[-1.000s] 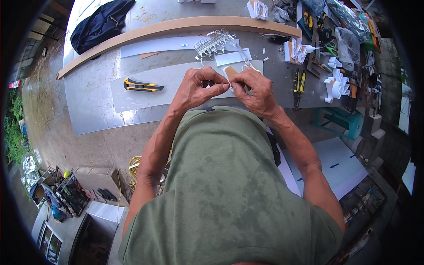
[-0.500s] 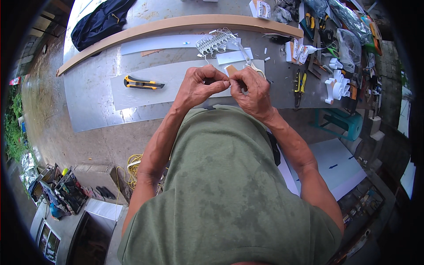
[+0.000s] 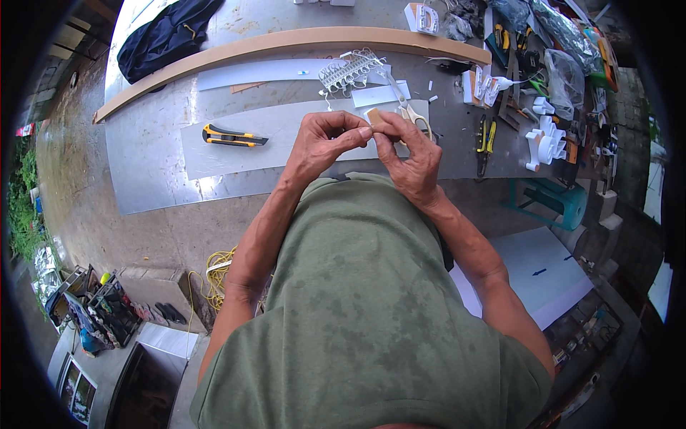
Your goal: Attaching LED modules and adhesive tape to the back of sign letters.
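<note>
My left hand (image 3: 323,145) and my right hand (image 3: 413,159) meet fingertip to fingertip above the near edge of the metal table. Both are pinched closed on something too small to make out. Just beyond the right fingertips is a small tan piece with a white edge (image 3: 374,116); whether it is held or lies behind them cannot be told. Scissors (image 3: 409,111) with pale handles lie past my right hand, partly covered by it. A white strip (image 3: 377,95) rests beside their blades. Left of my hands, a yellow-and-black utility knife (image 3: 234,136) lies on a flat grey sheet (image 3: 207,159).
A string of white light modules (image 3: 351,71) lies beyond my hands, before a long brown bar (image 3: 307,37). Pliers with yellow handles (image 3: 486,136), white cut pieces (image 3: 549,141) and plastic bags (image 3: 564,79) crowd the right side. A teal stool (image 3: 561,204) stands below.
My right hand has shifted slightly right and down, with its fingers more stretched. More of the scissors' handles now shows. The left hand stays almost in place.
</note>
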Tool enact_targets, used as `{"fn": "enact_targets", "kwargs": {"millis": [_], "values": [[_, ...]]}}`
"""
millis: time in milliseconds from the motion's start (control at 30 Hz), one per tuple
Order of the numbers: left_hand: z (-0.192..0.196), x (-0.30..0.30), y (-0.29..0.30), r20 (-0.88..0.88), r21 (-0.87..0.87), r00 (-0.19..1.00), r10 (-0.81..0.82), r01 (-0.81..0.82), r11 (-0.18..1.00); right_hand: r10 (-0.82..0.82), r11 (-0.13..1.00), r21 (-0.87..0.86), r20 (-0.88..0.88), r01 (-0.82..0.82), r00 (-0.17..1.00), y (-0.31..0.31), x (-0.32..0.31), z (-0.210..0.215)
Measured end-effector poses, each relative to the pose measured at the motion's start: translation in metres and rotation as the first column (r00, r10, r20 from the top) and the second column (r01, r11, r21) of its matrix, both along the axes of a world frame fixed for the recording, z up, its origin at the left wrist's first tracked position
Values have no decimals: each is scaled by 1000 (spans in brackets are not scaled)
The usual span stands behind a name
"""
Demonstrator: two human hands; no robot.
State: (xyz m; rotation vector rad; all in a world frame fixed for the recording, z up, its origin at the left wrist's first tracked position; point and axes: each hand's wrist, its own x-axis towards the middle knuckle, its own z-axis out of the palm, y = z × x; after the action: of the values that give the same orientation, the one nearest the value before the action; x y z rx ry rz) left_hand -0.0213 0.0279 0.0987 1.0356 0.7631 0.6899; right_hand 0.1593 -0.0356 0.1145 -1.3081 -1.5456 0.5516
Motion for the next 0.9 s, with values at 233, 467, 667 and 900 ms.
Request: {"fn": "enact_targets", "kwargs": {"millis": [233,467,667,900], "values": [[0,-1,-2,-11,31,1000,27,-27,999,8,999,32,54,-10,999,-3,-2,1],[1,1,-5,-43,52,997,62,-60,997,7,999,49,41,-9,999,-6,-3,-2],[0,1,-4,-44,50,998,46,-44,998,11,998,61,79,-16,997,-6,-2,-1],[-2,-2,-5,-59,12,998,28,-28,1000,58,998,12,99,-59,993,1,3,-3]]}}
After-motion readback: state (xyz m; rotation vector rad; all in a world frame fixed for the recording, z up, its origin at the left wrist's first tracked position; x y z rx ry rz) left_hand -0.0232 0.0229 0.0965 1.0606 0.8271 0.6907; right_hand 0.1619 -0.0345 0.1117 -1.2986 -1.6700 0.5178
